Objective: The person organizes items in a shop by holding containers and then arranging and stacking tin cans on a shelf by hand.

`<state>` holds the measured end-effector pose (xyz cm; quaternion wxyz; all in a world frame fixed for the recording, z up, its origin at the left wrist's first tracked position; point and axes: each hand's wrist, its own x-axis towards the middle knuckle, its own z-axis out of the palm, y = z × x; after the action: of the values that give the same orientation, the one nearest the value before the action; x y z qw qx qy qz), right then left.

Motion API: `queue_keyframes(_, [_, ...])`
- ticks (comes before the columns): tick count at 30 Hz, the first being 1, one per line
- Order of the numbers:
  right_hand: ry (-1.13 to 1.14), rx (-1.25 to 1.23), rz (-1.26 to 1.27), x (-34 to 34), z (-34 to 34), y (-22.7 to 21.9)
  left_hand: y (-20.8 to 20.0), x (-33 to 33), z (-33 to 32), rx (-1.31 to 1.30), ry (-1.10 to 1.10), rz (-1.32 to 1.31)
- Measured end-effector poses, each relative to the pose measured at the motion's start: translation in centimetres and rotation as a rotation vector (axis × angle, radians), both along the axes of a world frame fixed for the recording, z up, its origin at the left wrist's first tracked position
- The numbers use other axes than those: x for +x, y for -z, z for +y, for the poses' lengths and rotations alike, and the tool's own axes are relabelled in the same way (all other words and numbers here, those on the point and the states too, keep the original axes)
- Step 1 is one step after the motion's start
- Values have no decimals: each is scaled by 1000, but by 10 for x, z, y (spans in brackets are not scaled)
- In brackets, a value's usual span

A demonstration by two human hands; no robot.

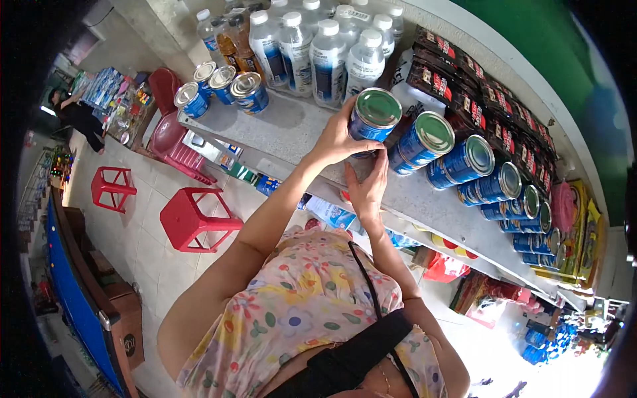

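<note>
My left hand (337,138) is closed round the side of a blue tin can (368,131) whose flat top looks green. A second blue edge shows just under it; I cannot tell whether that is another can. Below and in front, my right hand (368,186) has its thumb and fingers apart, with the fingertips close to the can's lower edge. Just right of the held can stands another blue can (410,152) with a green-looking top. From it a row of similar blue cans (458,166) runs along the grey shelf (424,205) to the right.
Capped plastic bottles (295,56) stand behind the held can. Several blue cans (251,99) sit at the shelf's left end. Black and red packets (464,89) lie behind the row. Red stools (189,219) and a red chair (176,142) stand on the tiled floor at left.
</note>
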<state>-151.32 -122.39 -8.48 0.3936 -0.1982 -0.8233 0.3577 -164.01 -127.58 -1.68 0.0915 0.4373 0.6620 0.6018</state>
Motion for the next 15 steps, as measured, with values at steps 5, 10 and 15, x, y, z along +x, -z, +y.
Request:
queue_keyframes(5, [-71, -31, 8, 3, -2, -6, 20, 1, -7, 13, -1, -48])
queue_keyframes(10, [-170, -226, 183, 13, -3, -2, 37, 18, -30, -31, -96, 10])
queue_keyframes(15, [-281, -47, 327, 24, -13, -6, 43, 42, -102, -26, -448, 9])
